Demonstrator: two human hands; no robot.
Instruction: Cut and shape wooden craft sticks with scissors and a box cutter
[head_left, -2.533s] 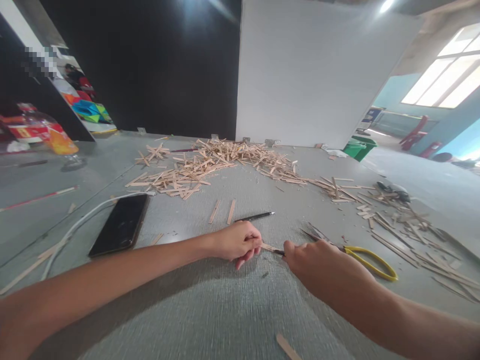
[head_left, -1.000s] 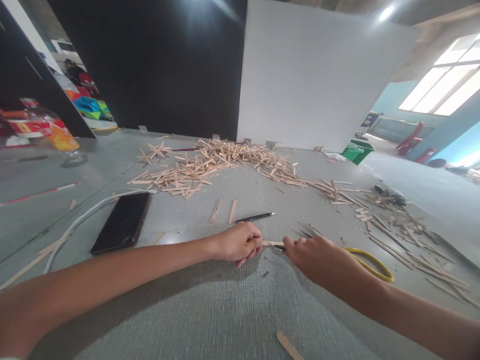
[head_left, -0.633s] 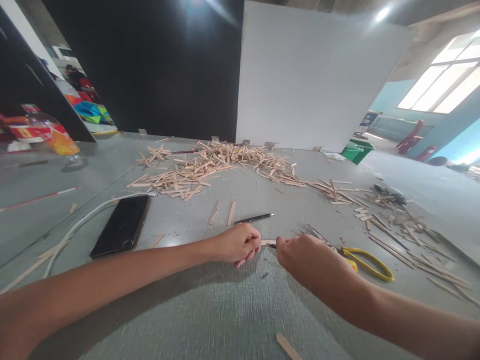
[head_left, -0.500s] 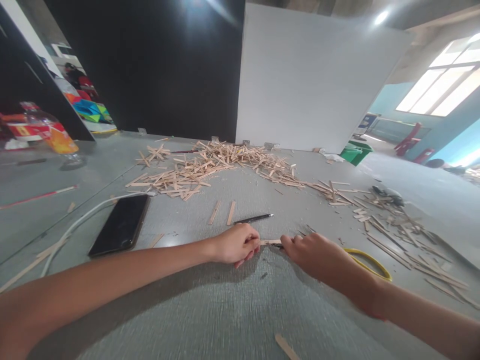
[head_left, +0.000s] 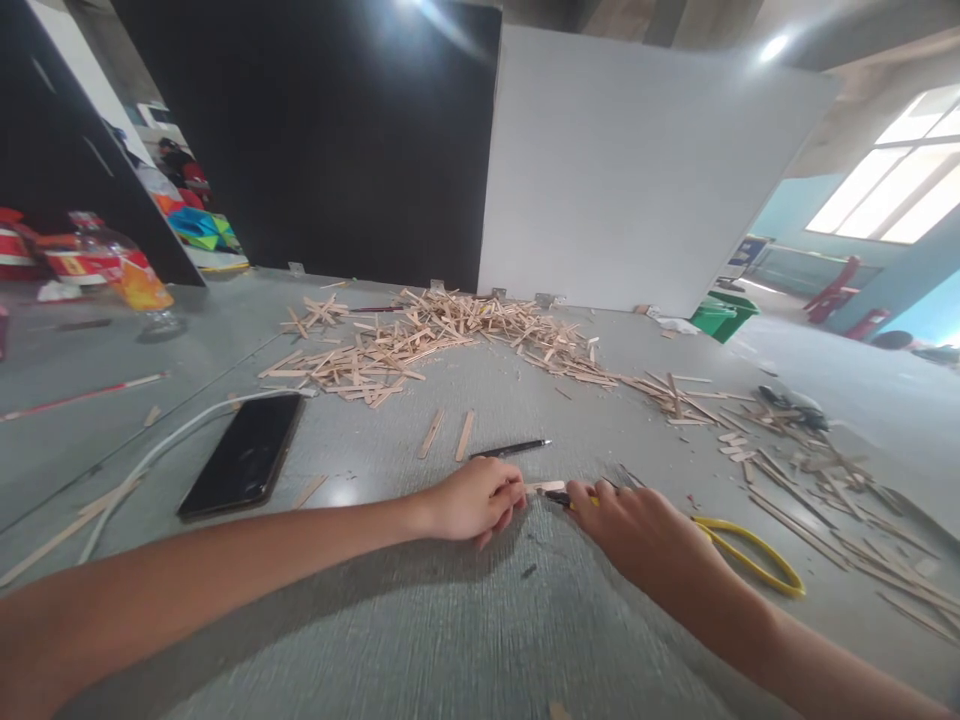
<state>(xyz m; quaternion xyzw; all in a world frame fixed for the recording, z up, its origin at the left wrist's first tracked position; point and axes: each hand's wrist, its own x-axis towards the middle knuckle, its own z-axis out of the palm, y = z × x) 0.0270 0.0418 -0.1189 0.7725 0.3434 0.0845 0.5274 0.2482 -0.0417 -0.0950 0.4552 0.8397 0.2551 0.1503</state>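
Observation:
Near the middle of the grey table, my left hand (head_left: 480, 500) is closed around one end of a flat wooden craft stick (head_left: 546, 487). The stick's other end points toward my right hand (head_left: 630, 520). That hand is closed on a tool with a black front and yellow part (head_left: 559, 497), its tip against or just beside the stick. My fingers hide most of this tool. Behind my right wrist, a yellow handle-like loop (head_left: 754, 555) shows; I cannot tell whether it belongs to the same tool. A black pen (head_left: 514, 448) lies just beyond my left hand.
Two loose sticks (head_left: 465, 435) lie past the pen. Behind them spreads a large craft stick pile (head_left: 450, 330), with more scraps (head_left: 810, 490) at the right. A phone (head_left: 244, 455), a white cable (head_left: 142, 465) and a bottle (head_left: 139, 280) are at the left. Upright panels (head_left: 600, 170) stand behind.
The view has shifted slightly, so the table things sit a little lower and further right. More of the tool's black front and yellow part shows at my right fingers. Both hands keep their grip.

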